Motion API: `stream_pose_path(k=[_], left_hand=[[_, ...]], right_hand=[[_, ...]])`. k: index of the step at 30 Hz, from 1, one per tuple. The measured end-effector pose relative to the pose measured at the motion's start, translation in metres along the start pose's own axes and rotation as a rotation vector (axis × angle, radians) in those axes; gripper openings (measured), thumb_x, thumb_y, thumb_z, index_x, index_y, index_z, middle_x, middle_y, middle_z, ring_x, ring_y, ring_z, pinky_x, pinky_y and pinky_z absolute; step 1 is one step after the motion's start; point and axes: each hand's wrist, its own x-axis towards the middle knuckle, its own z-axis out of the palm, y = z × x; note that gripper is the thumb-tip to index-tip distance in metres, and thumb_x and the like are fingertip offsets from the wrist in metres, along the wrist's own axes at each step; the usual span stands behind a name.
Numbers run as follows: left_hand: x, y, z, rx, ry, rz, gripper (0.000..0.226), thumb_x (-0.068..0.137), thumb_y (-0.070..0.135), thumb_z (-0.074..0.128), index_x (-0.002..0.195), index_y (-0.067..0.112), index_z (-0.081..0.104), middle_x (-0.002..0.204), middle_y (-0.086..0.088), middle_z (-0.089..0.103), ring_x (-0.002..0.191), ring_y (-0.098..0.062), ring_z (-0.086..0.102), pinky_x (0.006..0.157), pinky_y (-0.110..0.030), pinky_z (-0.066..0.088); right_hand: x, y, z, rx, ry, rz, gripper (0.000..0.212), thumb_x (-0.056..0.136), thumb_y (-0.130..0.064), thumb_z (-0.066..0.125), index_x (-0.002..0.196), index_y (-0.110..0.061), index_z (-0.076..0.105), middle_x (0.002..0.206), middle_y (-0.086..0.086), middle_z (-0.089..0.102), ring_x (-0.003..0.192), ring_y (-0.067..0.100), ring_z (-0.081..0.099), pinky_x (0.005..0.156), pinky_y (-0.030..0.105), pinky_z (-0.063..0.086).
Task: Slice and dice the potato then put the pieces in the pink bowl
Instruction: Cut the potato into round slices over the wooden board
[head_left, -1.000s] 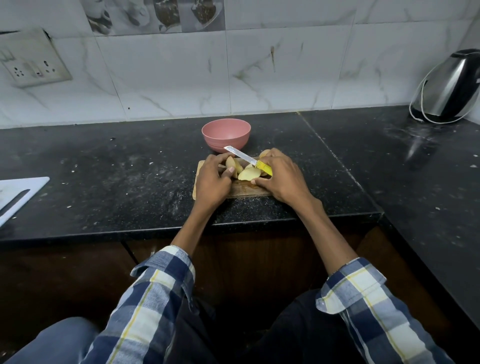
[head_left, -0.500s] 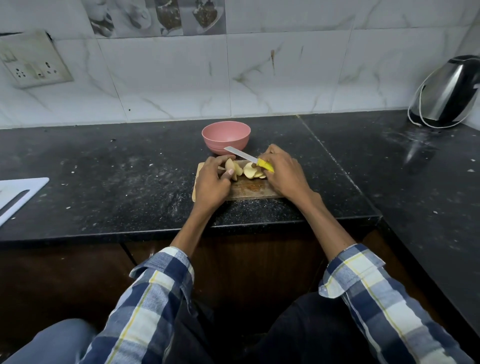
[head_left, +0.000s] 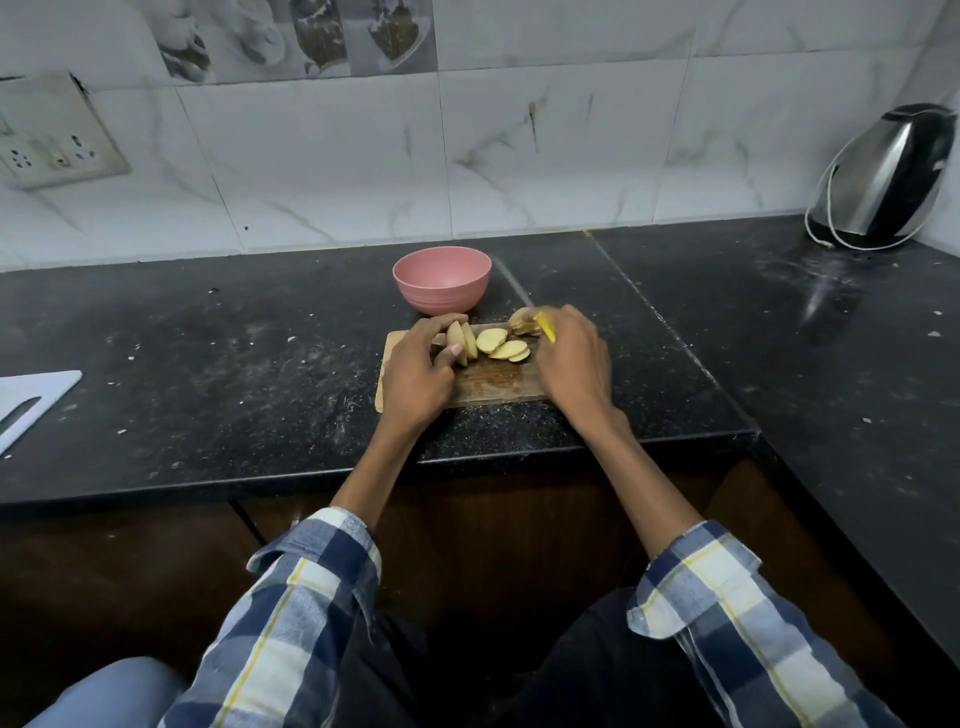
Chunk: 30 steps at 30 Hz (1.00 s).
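I see my left hand (head_left: 415, 371) gripping the uncut potato end (head_left: 456, 338) on the wooden cutting board (head_left: 485, 387); my right hand (head_left: 571, 358) clenches the yellow knife handle (head_left: 545, 327). Slices (head_left: 503, 345) lie between, the pink bowl (head_left: 441, 278) just behind on the counter (head_left: 208, 353). No writing is legible.

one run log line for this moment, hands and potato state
left hand holds unsliced potato end | right hand grips yellow-handled knife | slices on wooden board | pink bowl holds no visible pieces

Pale yellow potato slices (head_left: 501, 345) between the hands, pink bowl (head_left: 442, 279) beyond them, yellow knife handle (head_left: 545, 328), blue-white checked sleeves (head_left: 311, 597).
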Motion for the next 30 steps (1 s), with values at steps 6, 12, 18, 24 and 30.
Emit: stream_pose_path(k=[6, 12, 18, 24, 30], left_hand=[[0.0, -0.001, 0.0, -0.013, -0.017, 0.013, 0.041, 0.098, 0.014, 0.064, 0.136, 0.03, 0.065, 0.132, 0.014, 0.067, 0.114, -0.004, 0.057, 0.095, -0.033, 0.046], [0.0, -0.001, 0.0, -0.027, -0.029, -0.001, 0.041, 0.097, 0.015, 0.064, 0.131, 0.038, 0.066, 0.123, 0.02, 0.07, 0.111, -0.005, 0.063, 0.096, -0.039, 0.052], [0.001, -0.003, 0.001, -0.034, -0.051, -0.01, 0.041, 0.096, 0.019, 0.062, 0.128, 0.045, 0.063, 0.119, 0.021, 0.071, 0.11, -0.004, 0.066, 0.097, -0.046, 0.054], [0.002, -0.006, 0.003, -0.042, -0.05, -0.007, 0.041, 0.098, 0.017, 0.063, 0.13, 0.042, 0.063, 0.119, 0.018, 0.072, 0.111, -0.007, 0.066, 0.098, -0.047, 0.054], [0.002, -0.006, 0.005, -0.047, -0.052, -0.001, 0.038, 0.099, 0.013, 0.063, 0.131, 0.035, 0.064, 0.118, 0.015, 0.072, 0.109, -0.007, 0.065, 0.097, -0.044, 0.054]], right_hand=[[-0.001, 0.003, -0.005, 0.012, -0.12, 0.268, 0.013, 0.092, -0.029, 0.073, 0.09, -0.017, 0.078, 0.099, 0.004, 0.074, 0.082, 0.023, 0.066, 0.067, 0.029, 0.045], [0.006, -0.015, 0.002, 0.036, -0.17, 0.267, 0.013, 0.082, -0.026, 0.081, 0.089, -0.016, 0.077, 0.091, 0.005, 0.073, 0.082, 0.026, 0.068, 0.064, 0.029, 0.046], [0.006, -0.02, 0.014, 0.067, -0.127, 0.253, 0.017, 0.084, -0.031, 0.079, 0.079, -0.016, 0.074, 0.084, 0.004, 0.073, 0.078, 0.027, 0.066, 0.063, 0.029, 0.042], [0.004, -0.02, 0.023, 0.095, -0.029, 0.263, 0.019, 0.09, -0.035, 0.075, 0.098, -0.018, 0.079, 0.093, 0.004, 0.074, 0.086, 0.027, 0.068, 0.065, 0.03, 0.043], [0.005, -0.029, 0.022, 0.148, -0.034, 0.326, 0.009, 0.086, -0.025, 0.072, 0.089, -0.018, 0.078, 0.089, 0.003, 0.072, 0.079, 0.027, 0.063, 0.063, 0.03, 0.044]])
